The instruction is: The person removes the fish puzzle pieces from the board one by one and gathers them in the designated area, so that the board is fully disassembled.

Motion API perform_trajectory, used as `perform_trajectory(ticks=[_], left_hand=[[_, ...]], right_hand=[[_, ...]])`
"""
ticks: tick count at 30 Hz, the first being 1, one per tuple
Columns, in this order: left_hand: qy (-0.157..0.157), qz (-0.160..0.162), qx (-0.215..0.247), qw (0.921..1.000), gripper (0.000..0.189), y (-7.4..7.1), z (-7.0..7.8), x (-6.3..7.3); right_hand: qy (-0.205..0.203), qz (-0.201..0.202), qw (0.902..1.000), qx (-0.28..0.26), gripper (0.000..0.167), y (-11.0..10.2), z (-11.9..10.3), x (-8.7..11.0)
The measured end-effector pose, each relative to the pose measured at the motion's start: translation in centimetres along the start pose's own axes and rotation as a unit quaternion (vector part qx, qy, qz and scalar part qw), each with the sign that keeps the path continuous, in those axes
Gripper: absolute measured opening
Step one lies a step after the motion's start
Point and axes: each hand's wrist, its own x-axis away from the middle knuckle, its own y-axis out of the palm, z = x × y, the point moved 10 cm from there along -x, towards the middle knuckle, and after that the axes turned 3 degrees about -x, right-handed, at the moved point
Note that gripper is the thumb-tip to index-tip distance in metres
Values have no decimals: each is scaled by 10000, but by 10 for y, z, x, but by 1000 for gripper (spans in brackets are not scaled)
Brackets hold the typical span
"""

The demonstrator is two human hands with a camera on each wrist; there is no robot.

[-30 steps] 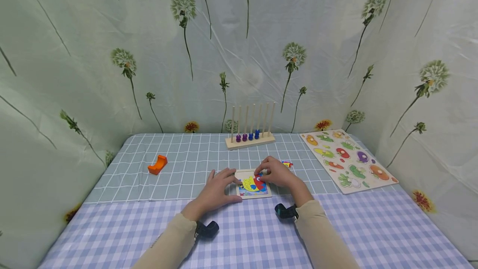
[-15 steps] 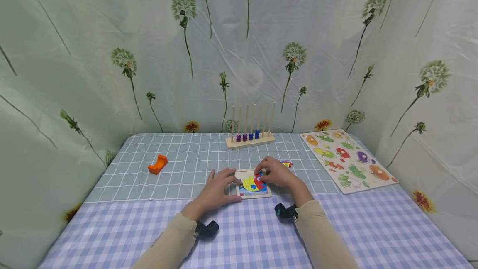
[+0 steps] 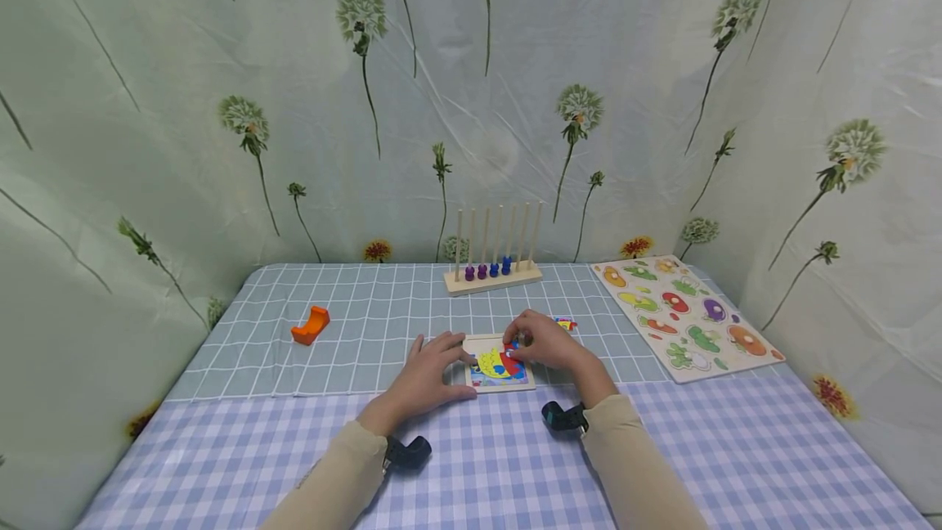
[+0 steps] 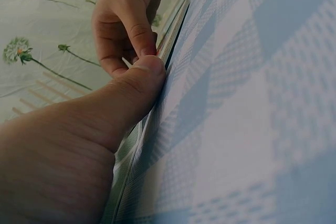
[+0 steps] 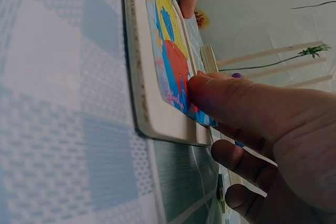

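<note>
A small wooden jigsaw board (image 3: 504,388) with a yellow, red and blue fish picture lies on the table between my hands. My left hand (image 3: 423,376) rests along its left side, thumb at the near corner and fingertips over the left part. At the far right corner my right hand (image 3: 548,342) pinches a red and blue puzzle piece (image 5: 206,118) between thumb and finger. The right wrist view shows this piece tilted, close over the board. Its other fingers are bent and free of the piece. In the left wrist view the left thumb (image 4: 149,65) lies against the board's edge.
Another colourful puzzle piece (image 3: 565,323) lies just beyond the right hand. A peg rack (image 3: 493,280) with purple and blue beads stands at the back. An orange curved block (image 3: 311,325) is at left, a vegetable puzzle board (image 3: 688,317) at right.
My right hand and the piece in it shift very slightly at the board's far right corner. The left hand and the board stay in place.
</note>
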Motion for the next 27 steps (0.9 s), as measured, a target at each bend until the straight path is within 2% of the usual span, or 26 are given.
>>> perform_trajectory(ticks=[14,20,27], left_hand=[[22,25,-3,10000,44,0,0,1],[31,33,10,10000,43,0,1,1],[-4,27,-28,10000,43,0,0,1]], right_hand=[[-92,28,9997,227,14,1,-5,1],[-52,106,9995,309,25,1,-7,1],[20,154,9966,812,35,0,-10,1]])
